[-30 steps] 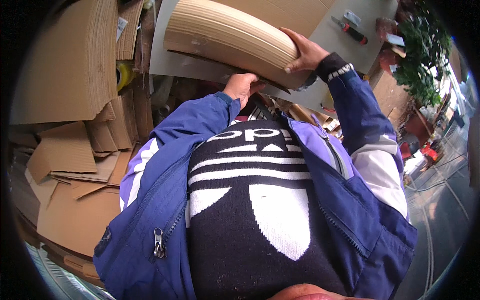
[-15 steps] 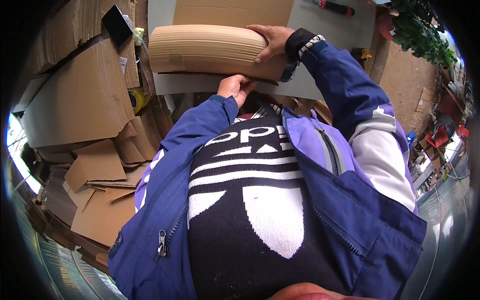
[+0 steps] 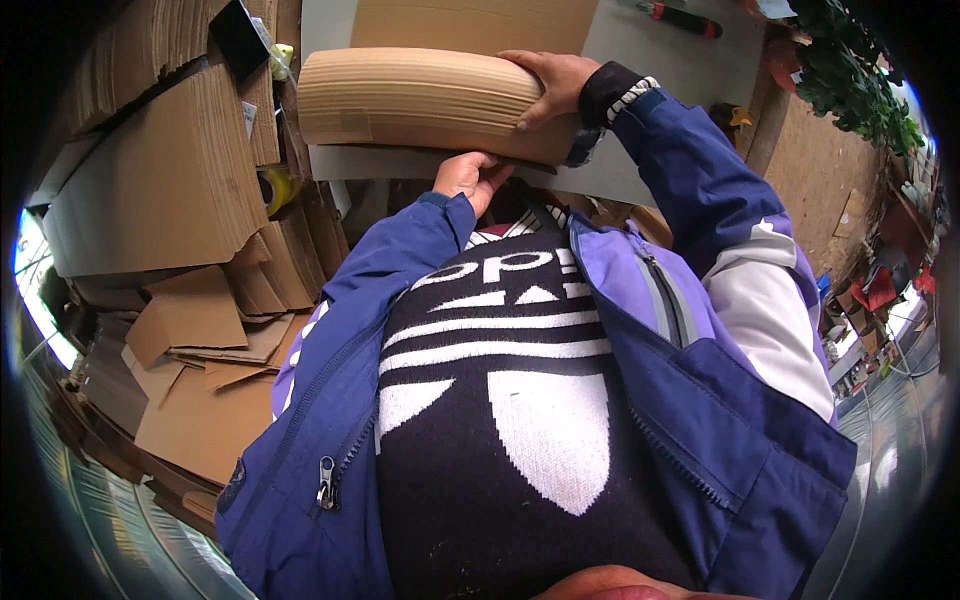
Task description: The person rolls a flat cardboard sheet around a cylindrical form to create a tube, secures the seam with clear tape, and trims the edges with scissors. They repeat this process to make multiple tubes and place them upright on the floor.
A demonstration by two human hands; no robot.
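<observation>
Curved cardboard sheet (image 3: 410, 100) is lying on the tabletop (image 3: 690, 75); we are judging it light, springy and easily creased, best held at both ends. Our right hand (image 3: 556, 85) is clasping its right end, thumb and fingers wide apart; our left hand (image 3: 467, 178) is resting half-curled at its near edge, its grip hidden from us. We are counting one curved sheet, one flat cardboard sheet (image 3: 470, 24) behind, one red-and-black-handled tool (image 3: 688, 20).

Tan cardboard piece (image 3: 420, 98), bent into a ribbed curve, lengthwise left to right, over a grey tabletop (image 3: 675, 75)
</observation>
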